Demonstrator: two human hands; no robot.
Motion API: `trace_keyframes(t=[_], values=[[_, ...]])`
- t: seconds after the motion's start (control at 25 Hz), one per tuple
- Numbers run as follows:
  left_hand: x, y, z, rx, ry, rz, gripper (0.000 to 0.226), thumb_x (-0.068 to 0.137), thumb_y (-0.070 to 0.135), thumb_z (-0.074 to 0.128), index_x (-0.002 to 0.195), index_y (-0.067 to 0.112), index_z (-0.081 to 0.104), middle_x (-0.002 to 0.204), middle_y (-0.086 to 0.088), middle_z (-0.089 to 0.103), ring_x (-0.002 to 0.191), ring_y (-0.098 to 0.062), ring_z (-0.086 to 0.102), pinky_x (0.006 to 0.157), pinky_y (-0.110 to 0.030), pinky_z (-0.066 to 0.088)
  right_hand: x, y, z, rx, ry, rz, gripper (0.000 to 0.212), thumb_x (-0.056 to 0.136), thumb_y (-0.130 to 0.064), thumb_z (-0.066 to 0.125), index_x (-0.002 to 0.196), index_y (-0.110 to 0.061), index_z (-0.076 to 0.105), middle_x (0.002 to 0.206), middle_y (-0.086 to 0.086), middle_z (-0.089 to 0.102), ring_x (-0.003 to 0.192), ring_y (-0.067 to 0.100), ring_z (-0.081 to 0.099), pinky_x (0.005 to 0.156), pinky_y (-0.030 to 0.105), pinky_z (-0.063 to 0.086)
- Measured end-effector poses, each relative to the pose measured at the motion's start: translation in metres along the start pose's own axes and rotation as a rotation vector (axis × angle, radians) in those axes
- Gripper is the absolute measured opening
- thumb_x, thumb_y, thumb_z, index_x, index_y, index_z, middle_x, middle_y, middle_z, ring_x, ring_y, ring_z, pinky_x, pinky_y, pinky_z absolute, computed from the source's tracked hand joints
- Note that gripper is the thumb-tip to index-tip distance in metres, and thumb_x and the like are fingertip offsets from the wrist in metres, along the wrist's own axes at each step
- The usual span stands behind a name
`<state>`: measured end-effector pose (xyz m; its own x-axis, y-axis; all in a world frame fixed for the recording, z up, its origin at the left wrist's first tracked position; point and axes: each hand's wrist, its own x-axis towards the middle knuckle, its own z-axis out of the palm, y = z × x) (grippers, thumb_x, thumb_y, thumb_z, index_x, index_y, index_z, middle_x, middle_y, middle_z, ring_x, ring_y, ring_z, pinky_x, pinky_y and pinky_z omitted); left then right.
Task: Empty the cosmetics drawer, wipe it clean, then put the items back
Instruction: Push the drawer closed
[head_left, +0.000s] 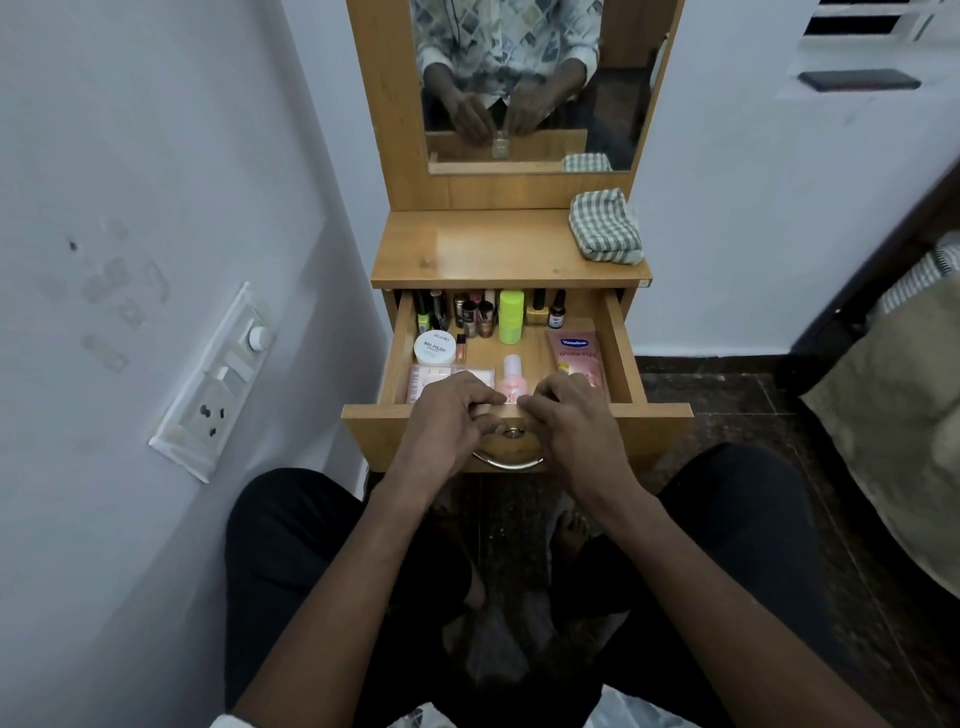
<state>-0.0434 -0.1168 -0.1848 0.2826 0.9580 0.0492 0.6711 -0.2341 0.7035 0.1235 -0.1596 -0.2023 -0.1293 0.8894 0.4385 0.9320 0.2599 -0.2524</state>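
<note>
The wooden drawer (618, 348) of a small dressing table stands pulled out, full of cosmetics. Inside are a neon green bottle (510, 316), a white nail polish remover jar (435, 347), a pink Vaseline tube (575, 353), a pink bottle (513, 382), a clear flat box (434, 375) and several small bottles (475, 312) along the back. My left hand (449, 415) and my right hand (569, 415) both grip the top edge of the drawer front, fingers curled over it, just above the metal handle (511, 460).
A folded green checked cloth (605, 226) lies on the right of the tabletop (483, 249). A mirror (519, 83) stands behind. A wall with a switchboard (213, 384) is close on the left; a bed (893, 395) is on the right.
</note>
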Motion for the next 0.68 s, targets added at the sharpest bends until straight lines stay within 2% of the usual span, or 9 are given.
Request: trace_keyframes(t=[0.08,0.16,0.32,0.4,0.44,0.52,0.6,0.68], values=[[0.011,-0.003,0.004,-0.009,0.053,0.011,0.034,0.077,0.010,0.081,0.110,0.014,0.075,0.106,0.005,0.066,0.097,-0.012,0.060,0.091,-0.024,0.047,0.007,0.001,0.011,-0.069,0.036,0.009,0.017,0.077,-0.009,0.079,0.093,-0.012,0.073,0.089,0.005,0.060,0.082,0.022,0.052,0.064,0.032,0.044],[0.027,-0.005,0.005,-0.007,0.085,0.039,0.034,0.077,0.008,0.080,0.110,0.012,0.075,0.102,0.007,0.061,0.095,-0.011,0.058,0.087,-0.017,0.043,0.018,0.001,0.018,-0.126,0.071,0.008,0.020,0.074,-0.007,0.080,0.092,-0.011,0.072,0.086,0.005,0.060,0.080,0.022,0.053,0.061,0.031,0.042],[0.059,-0.005,0.006,0.094,0.154,0.066,0.029,0.078,0.008,0.080,0.105,0.013,0.073,0.100,0.006,0.054,0.096,-0.011,0.053,0.080,-0.011,0.035,0.047,0.005,0.022,-0.173,0.109,0.010,0.021,0.070,-0.002,0.079,0.089,-0.007,0.072,0.083,0.008,0.061,0.079,0.025,0.056,0.063,0.034,0.047],[0.069,-0.002,0.008,0.172,0.254,0.111,0.034,0.079,0.008,0.079,0.111,0.012,0.070,0.110,0.001,0.055,0.108,-0.015,0.051,0.088,-0.018,0.043,0.061,0.012,0.028,-0.225,0.080,0.010,0.029,0.071,-0.003,0.078,0.099,-0.007,0.071,0.097,0.010,0.064,0.091,0.027,0.060,0.075,0.037,0.052],[0.073,0.000,0.009,0.209,0.299,0.131,0.044,0.078,0.007,0.079,0.120,0.012,0.066,0.120,-0.002,0.054,0.118,-0.017,0.048,0.097,-0.022,0.045,0.067,0.016,0.032,-0.239,0.051,0.013,0.035,0.074,-0.004,0.075,0.108,-0.006,0.068,0.113,0.014,0.063,0.106,0.030,0.059,0.087,0.040,0.052],[0.085,0.002,0.008,0.294,0.333,0.158,0.072,0.077,0.004,0.079,0.142,0.012,0.049,0.143,-0.005,0.044,0.136,-0.019,0.038,0.113,-0.029,0.037,0.083,0.025,0.036,-0.249,-0.002,0.028,0.047,0.081,-0.004,0.068,0.127,-0.004,0.058,0.147,0.023,0.043,0.139,0.037,0.038,0.113,0.047,0.036],[0.099,0.004,0.006,0.378,0.298,0.165,0.081,0.080,0.002,0.076,0.150,0.010,0.037,0.154,-0.007,0.034,0.144,-0.021,0.029,0.118,-0.034,0.031,0.100,0.033,0.036,-0.276,-0.043,0.045,0.058,0.086,-0.003,0.064,0.141,-0.003,0.045,0.158,0.023,0.025,0.150,0.036,0.018,0.122,0.047,0.020],[0.114,0.004,0.005,0.407,0.268,0.171,0.076,0.083,0.002,0.073,0.150,0.007,0.037,0.155,-0.009,0.035,0.145,-0.022,0.030,0.119,-0.034,0.030,0.114,0.042,0.036,-0.286,-0.096,0.048,0.065,0.092,-0.004,0.059,0.151,-0.003,0.031,0.162,0.022,0.016,0.151,0.034,0.010,0.123,0.044,0.013]])
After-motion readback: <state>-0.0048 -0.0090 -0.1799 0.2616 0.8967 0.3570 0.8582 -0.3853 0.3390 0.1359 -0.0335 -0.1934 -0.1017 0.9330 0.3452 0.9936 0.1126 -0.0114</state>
